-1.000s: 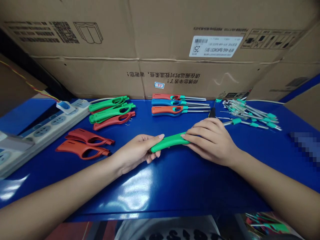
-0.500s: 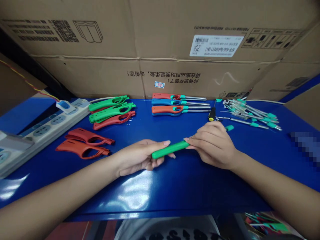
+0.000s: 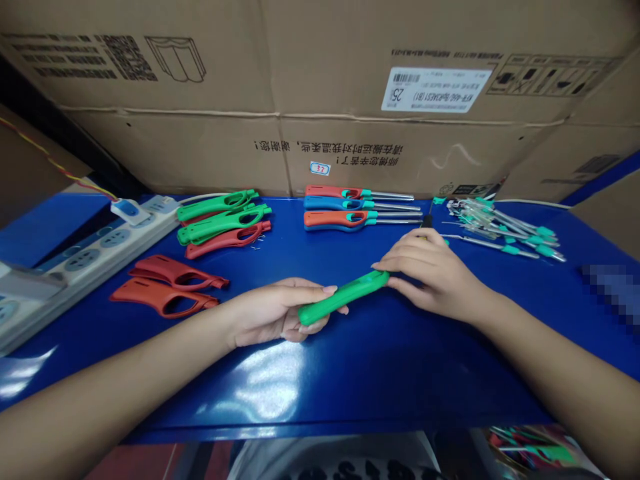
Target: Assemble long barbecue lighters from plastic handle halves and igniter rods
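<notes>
We've got the green handle [image 3: 345, 295] mid-frame, tilted, R end higher. Our L hand [image 3: 287, 312] grips its lower end, thumb on top; our R hand [image 3: 433, 272] holds the upper end btwn thumb & fingertips. Lighters [image 3: 330, 219] lie upper ctr, metal tubes [image 3: 493, 222] w/ teal bits upper R, green shells [image 3: 215, 225] upper L, red shells [image 3: 165, 272] below 'em, all on our blue desk [image 3: 400, 387].

There's room nearside of the curved green plastic handle [image 3: 345, 297], over the glossy blue tabletop [image 3: 360, 373]! Behind, slim multicoloured plastic lighters [image 3: 330, 203] obstruct, and flat brown cardboard [image 3: 225, 147] bars the rear.
</notes>
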{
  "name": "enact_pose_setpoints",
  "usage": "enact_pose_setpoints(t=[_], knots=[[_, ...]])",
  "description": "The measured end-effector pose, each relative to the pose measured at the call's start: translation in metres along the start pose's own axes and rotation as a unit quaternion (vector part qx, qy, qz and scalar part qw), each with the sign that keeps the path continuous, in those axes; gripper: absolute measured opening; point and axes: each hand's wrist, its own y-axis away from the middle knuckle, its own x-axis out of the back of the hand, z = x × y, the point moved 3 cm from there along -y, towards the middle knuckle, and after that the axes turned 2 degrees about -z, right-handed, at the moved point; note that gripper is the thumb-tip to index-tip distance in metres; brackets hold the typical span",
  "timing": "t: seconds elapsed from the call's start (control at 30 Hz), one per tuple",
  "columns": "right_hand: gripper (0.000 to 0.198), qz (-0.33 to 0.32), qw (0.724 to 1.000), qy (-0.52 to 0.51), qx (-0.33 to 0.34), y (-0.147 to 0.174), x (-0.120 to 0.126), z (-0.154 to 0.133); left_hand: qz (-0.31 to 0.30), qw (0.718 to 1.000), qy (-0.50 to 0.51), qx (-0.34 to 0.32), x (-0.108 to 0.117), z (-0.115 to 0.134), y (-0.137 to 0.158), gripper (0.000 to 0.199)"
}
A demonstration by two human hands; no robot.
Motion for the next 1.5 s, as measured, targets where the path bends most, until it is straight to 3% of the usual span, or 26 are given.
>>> enact_pose_setpoints(t=[0.1, 0.17, 0.23, 0.3, 0.4, 0.47, 0.53, 0.73, 0.83, 1.0, 1.13, 1.27, 1.37, 1.5], knots=[[0.013, -0.018, 1.000, -0.006, 0.015, 0.000, -0.002, -0.007, 0.047, 0.988, -0.145, -0.009, -0.003, 0.003, 0.003, 0.038], [0.013, -0.018, 0.999, 0.006, 0.026, -0.002, -0.003, -0.014, 0.085, 0.955, -0.282, -0.037, -0.007, 0.006, 0.006, 0.041], [0.013, -0.017, 0.999, 0.010, 0.032, -0.004, -0.003, -0.020, 0.113, 0.891, -0.426, -0.105, -0.011, 0.010, 0.011, 0.038], [0.014, -0.016, 0.999, 0.013, 0.032, -0.005, -0.004, -0.021, 0.135, 0.810, -0.540, -0.183, -0.015, 0.011, 0.015, 0.030], [0.017, -0.016, 0.999, 0.022, 0.017, -0.006, -0.003, -0.015, 0.170, 0.708, -0.648, -0.224, -0.014, 0.009, 0.018, 0.035], [0.018, -0.020, 0.999, 0.027, 0.003, -0.005, -0.002, -0.009, 0.188, 0.662, -0.692, -0.215, -0.010, 0.007, 0.017, 0.039], [0.015, -0.022, 0.999, 0.028, -0.004, -0.004, -0.002, -0.005, 0.194, 0.638, -0.715, -0.212, -0.009, 0.006, 0.015, 0.039], [0.019, -0.025, 0.998, 0.050, 0.008, -0.003, -0.004, -0.006, 0.189, 0.615, -0.733, -0.218, -0.009, 0.006, 0.012, 0.039], [0.017, -0.049, 0.997, 0.047, -0.037, -0.002, -0.004, 0.000, 0.208, 0.595, -0.747, -0.211, -0.006, 0.008, 0.013, 0.039], [0.042, -0.069, 0.980, 0.147, -0.114, 0.006, 0.002, 0.024, 0.258, 0.573, -0.752, -0.200, 0.004, 0.012, 0.013, 0.038], [0.028, -0.088, 0.970, 0.190, -0.127, 0.018, 0.007, 0.047, 0.278, 0.568, -0.749, -0.200, 0.008, 0.013, 0.013, 0.039], [0.019, -0.097, 0.977, 0.164, -0.099, 0.023, 0.009, 0.059, 0.273, 0.563, -0.754, -0.201, 0.009, 0.013, 0.014, 0.039], [0.018, -0.080, 0.988, 0.117, -0.065, 0.018, 0.008, 0.049, 0.263, 0.572, -0.749, -0.207, 0.007, 0.013, 0.014, 0.039], [0.021, -0.031, 0.996, 0.086, -0.003, 0.003, -0.003, 0.013, 0.223, 0.616, -0.721, -0.226, -0.001, 0.010, 0.013, 0.038]])
